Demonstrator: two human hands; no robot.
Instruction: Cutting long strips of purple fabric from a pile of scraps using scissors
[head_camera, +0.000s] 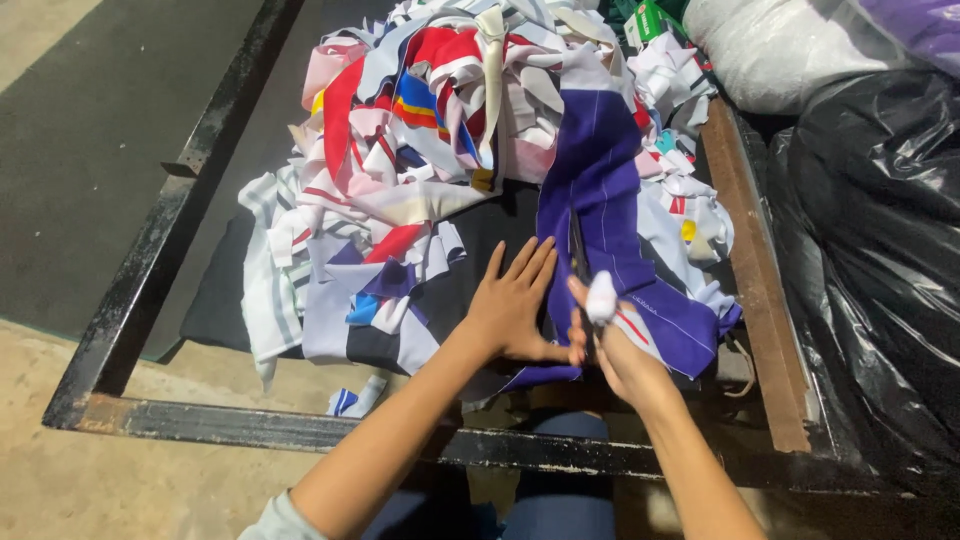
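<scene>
A long purple cloth with thin white lines hangs down from a heap of mixed fabric scraps in red, white, blue and pink. My left hand lies flat with its fingers spread, pressing on the dark and purple fabric at the cloth's left edge. My right hand, one finger wrapped in white, is closed on what look like scissors. Their dark blades point up along the purple cloth's left edge. The handles are hidden by my fingers.
The scraps lie inside a black metal frame with a rusty right rail. A black plastic bag and a white bag stand at the right. A small striped scrap lies on the concrete floor by the frame's near bar.
</scene>
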